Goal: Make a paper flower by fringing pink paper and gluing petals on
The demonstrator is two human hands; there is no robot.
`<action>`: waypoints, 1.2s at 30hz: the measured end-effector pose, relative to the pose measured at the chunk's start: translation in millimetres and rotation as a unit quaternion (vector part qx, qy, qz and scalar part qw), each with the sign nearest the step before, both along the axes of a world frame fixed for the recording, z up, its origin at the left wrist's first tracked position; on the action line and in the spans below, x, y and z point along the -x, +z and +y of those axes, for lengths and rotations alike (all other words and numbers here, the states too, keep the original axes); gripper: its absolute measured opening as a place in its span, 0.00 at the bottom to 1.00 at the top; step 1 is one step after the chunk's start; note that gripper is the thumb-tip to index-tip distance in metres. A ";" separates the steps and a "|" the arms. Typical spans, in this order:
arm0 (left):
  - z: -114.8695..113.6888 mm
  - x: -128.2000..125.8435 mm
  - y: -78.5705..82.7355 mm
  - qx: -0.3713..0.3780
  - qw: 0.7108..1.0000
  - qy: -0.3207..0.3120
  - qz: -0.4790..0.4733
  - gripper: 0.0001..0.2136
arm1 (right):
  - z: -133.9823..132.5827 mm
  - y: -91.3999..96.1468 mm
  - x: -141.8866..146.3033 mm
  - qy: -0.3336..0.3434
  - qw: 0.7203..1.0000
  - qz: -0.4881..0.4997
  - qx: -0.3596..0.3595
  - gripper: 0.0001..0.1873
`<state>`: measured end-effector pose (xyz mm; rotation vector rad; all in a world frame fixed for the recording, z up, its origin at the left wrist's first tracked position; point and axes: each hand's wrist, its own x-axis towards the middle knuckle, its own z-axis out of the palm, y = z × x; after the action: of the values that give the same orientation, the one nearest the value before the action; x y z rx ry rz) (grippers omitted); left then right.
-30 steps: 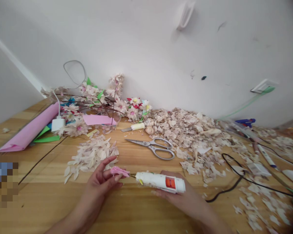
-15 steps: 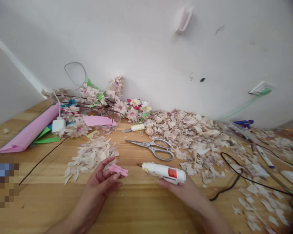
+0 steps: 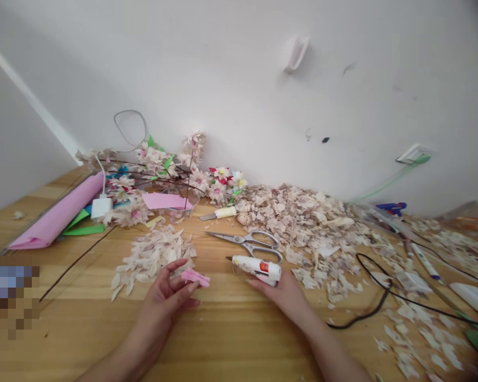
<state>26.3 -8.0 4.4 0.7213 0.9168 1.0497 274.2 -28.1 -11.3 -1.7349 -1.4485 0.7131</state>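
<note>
Between the thumb and fingers of my left hand (image 3: 171,292) is a small folded strip of pink paper (image 3: 196,277). My right hand (image 3: 281,292) is closed around a white hot glue gun (image 3: 257,269), its dark nozzle pointing left toward the pink strip but apart from it. Just behind the glue gun lie metal scissors (image 3: 249,243), their blades pointing left. A loose heap of pale, dry petals (image 3: 155,252) sits behind my left hand. The lower part of the glue gun is hidden by my right hand.
Handmade flowers on stems (image 3: 163,164) lie at the back left, beside rolled pink paper (image 3: 59,212) and a white charger (image 3: 102,206). A craft knife (image 3: 219,213) lies near a big pile of dry skins (image 3: 298,209). A black cord (image 3: 366,315) loops at right.
The glue gun in my right hand has turned, so its rear end sits further left and higher. My left hand keeps its pinch on the pink strip. The whole view has shifted slightly.
</note>
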 end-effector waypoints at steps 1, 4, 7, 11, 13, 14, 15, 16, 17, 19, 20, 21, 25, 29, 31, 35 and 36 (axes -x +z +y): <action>0.3 0.1 -0.1 0.000 1.000 0.001 0.001 0.27 | -1.1 4.4 -1.5 -0.003 1.000 -0.012 -0.022 0.27; -0.1 -0.4 0.9 0.000 1.000 0.003 0.004 0.27 | -10.0 25.1 -3.8 -0.056 0.984 -0.074 -0.155 0.31; -2.9 -2.9 3.6 0.003 1.000 0.001 -0.004 0.26 | -25.3 45.7 7.1 -0.095 0.934 -0.103 -0.329 0.22; -8.5 -7.7 8.1 0.008 1.000 -0.007 -0.019 0.25 | -42.2 52.3 46.4 0.048 0.967 -0.051 -0.245 0.19; -10.5 -8.8 8.5 0.013 0.999 -0.025 -0.032 0.25 | -43.6 45.9 67.7 0.083 0.986 0.001 -0.147 0.21; -11.2 -8.9 7.9 0.016 0.999 -0.034 -0.039 0.25 | -42.4 41.5 76.8 0.084 0.990 0.041 -0.105 0.21; -11.6 -8.7 6.9 0.019 0.998 -0.041 -0.046 0.26 | -40.1 36.9 84.4 0.086 0.990 0.085 -0.069 0.22; -11.8 -8.4 5.5 0.020 0.997 -0.046 -0.053 0.26 | -37.1 32.6 90.6 0.085 0.987 0.131 -0.046 0.22; -11.9 -8.0 4.1 0.021 0.997 -0.050 -0.058 0.26 | -33.7 29.0 95.6 0.085 0.980 0.175 -0.029 0.20; -11.7 -7.2 1.4 0.022 0.996 -0.054 -0.061 0.26 | -27.0 24.7 102.3 0.078 0.964 0.255 -0.010 0.15; -11.6 -7.0 0.5 0.022 0.997 -0.055 -0.058 0.25 | -24.2 23.9 104.4 0.071 0.954 0.290 -0.003 0.14; -11.6 -6.9 0.1 0.021 0.997 -0.055 -0.054 0.25 | -22.1 23.7 105.8 0.062 0.945 0.320 0.002 0.13; -13.0 -9.0 3.0 0.015 0.998 -0.047 -0.041 0.23 | -20.3 24.3 106.5 0.028 0.928 0.371 0.012 0.14; -15.7 -12.0 8.1 0.020 0.998 -0.042 -0.044 0.23 | -22.9 22.6 104.7 0.025 0.904 0.427 0.021 0.11; -16.5 -13.2 9.3 0.017 0.998 -0.046 -0.050 0.23 | -23.5 22.3 104.8 0.025 0.883 0.468 0.033 0.11; -17.4 -15.1 10.3 -0.014 0.998 -0.050 -0.042 0.24 | -23.8 26.0 105.8 0.034 0.840 0.539 0.053 0.13; -17.5 -15.4 10.3 -0.022 0.998 -0.047 -0.040 0.23 | -24.0 27.5 106.0 0.038 0.829 0.554 0.058 0.13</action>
<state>41.8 -25.5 14.8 0.7480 0.7861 1.0105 168.2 -52.1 16.2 -0.9558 -0.6338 1.5322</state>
